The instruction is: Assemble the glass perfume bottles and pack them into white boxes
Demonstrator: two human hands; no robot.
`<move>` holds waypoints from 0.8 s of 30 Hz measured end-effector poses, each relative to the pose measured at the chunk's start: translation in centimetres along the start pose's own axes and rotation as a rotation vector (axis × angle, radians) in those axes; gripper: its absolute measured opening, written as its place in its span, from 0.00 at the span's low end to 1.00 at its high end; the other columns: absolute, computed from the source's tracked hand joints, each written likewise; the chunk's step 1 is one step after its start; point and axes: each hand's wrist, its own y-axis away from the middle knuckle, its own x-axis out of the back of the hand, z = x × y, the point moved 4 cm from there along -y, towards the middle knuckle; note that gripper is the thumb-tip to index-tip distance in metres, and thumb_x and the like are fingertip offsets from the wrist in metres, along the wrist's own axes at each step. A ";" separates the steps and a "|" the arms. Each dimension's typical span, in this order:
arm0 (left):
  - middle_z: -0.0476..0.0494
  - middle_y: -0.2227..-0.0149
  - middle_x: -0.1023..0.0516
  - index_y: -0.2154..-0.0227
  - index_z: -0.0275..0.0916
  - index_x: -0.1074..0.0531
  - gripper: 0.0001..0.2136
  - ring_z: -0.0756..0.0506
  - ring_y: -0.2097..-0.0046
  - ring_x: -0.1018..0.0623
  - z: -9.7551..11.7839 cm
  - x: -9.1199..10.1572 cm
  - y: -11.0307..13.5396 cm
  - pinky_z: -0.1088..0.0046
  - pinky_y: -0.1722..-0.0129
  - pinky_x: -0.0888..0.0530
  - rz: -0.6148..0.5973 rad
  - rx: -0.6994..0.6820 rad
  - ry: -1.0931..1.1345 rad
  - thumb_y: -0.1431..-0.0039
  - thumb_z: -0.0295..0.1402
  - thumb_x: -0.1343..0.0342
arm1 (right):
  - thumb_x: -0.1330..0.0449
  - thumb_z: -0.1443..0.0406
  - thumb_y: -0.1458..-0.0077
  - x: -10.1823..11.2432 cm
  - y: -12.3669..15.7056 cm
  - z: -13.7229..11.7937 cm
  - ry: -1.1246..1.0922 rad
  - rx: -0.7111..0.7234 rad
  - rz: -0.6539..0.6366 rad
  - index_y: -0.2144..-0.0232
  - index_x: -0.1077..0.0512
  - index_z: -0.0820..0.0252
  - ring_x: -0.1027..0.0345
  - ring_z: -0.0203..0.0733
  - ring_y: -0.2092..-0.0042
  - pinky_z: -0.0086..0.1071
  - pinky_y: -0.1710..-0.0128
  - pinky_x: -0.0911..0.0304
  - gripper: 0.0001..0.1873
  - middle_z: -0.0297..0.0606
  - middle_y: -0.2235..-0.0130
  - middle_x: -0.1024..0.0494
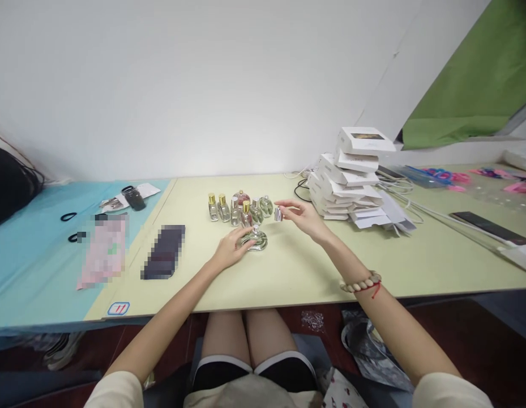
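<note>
My left hand (234,247) grips the side of a rounded glass perfume bottle (258,242) on the table, its clear nozzle top uncovered. Just to the right, my right hand (303,218) pinches a shiny silver cap (278,213) between thumb and fingers, held above the tabletop and apart from the bottle. Behind the hands stands a cluster of small perfume bottles, among them a gold-capped bottle (213,207) at the left, a reddish bottle (246,215) in front and a round greenish bottle (266,205) at the right.
White flat boxes (347,184) are piled at the right, with cables (405,192) behind them. A dark blurred rectangular item (164,252) and a pink pouch (103,249) lie at the left. Near the wall sits a dark jar (134,198). A power strip (492,226) rests far right.
</note>
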 end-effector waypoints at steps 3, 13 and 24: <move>0.43 0.55 0.28 0.49 0.41 0.35 0.19 0.47 0.58 0.27 0.1 0.0 0.0 0.72 0.59 0.29 0.005 -0.018 -0.018 0.42 0.42 0.52 | 0.44 0.53 0.49 -3.2 0.7 -2.0 -0.150 0.041 -0.031 0.59 0.27 0.60 0.32 0.38 0.62 0.35 0.58 0.36 0.21 0.40 0.62 0.25; 0.44 0.54 0.29 0.51 0.39 0.35 0.19 0.46 0.53 0.30 0.3 0.1 0.2 0.71 0.54 0.33 0.014 -0.033 -0.078 0.41 0.42 0.53 | 0.40 0.57 0.52 -5.9 2.1 -2.9 -0.033 0.271 -0.022 0.65 0.24 0.54 0.34 0.40 0.56 0.37 0.54 0.37 0.12 0.39 0.61 0.28; 0.44 0.50 0.30 0.48 0.40 0.37 0.20 0.47 0.54 0.29 0.3 0.0 0.1 0.72 0.55 0.32 0.003 -0.035 -0.076 0.41 0.41 0.54 | 0.40 0.59 0.51 -5.6 1.9 -2.1 -0.022 0.309 -0.046 0.64 0.24 0.54 0.33 0.38 0.58 0.35 0.56 0.33 0.12 0.38 0.61 0.29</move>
